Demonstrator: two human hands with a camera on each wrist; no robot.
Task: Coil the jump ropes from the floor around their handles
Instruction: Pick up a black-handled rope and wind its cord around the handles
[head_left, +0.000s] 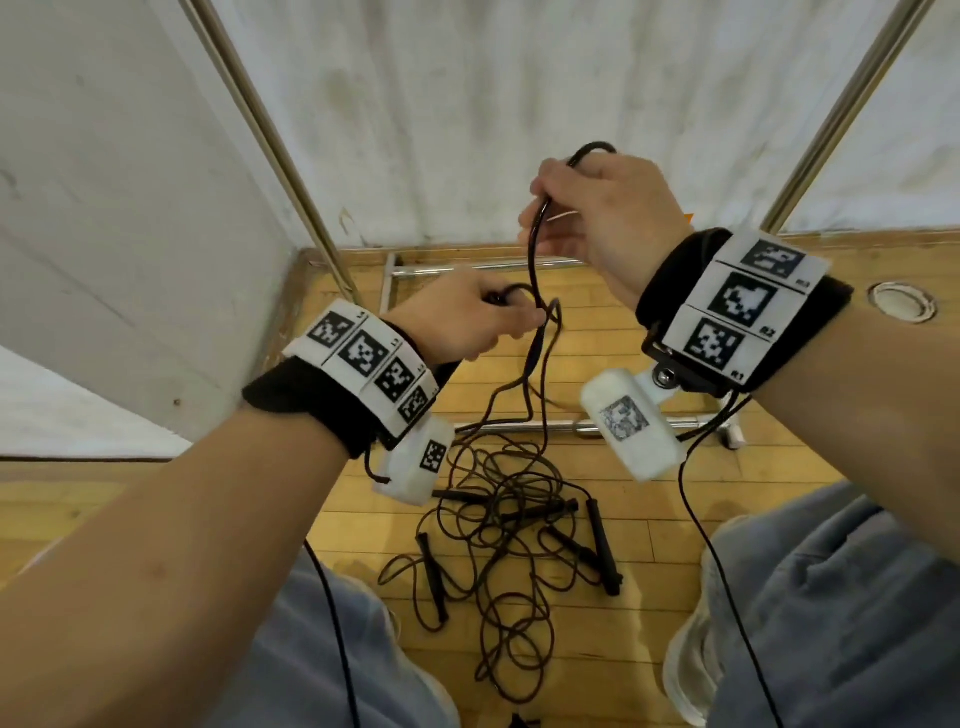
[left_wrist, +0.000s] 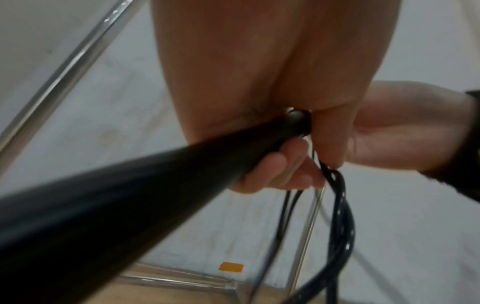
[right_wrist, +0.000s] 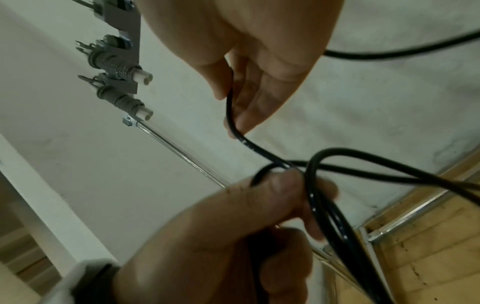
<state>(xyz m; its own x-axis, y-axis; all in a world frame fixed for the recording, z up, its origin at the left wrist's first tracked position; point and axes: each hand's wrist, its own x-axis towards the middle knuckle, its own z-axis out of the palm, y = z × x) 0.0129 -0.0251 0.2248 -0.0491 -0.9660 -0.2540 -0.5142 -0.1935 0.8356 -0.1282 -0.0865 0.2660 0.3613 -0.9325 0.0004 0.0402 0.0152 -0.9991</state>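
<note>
1. Black handle (left_wrist: 145, 176) sits in my left hand (head_left: 462, 322), my fingers curled round it, with loops of the same rope's cord (head_left: 535, 291) gathered at my fingertips.
2. From there the cord climbs to my right hand (head_left: 602, 223), raised higher, which pinches it between thumb and fingers.
3. Below both hands, the other jump ropes (head_left: 498, 535) lie tangled on the wooden floor (head_left: 649, 597) between my knees, their handles scattered through the pile.

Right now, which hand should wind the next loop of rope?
Probably the right hand: it pinches the free thin black rope above, while the left hand grips the black handle.
</note>
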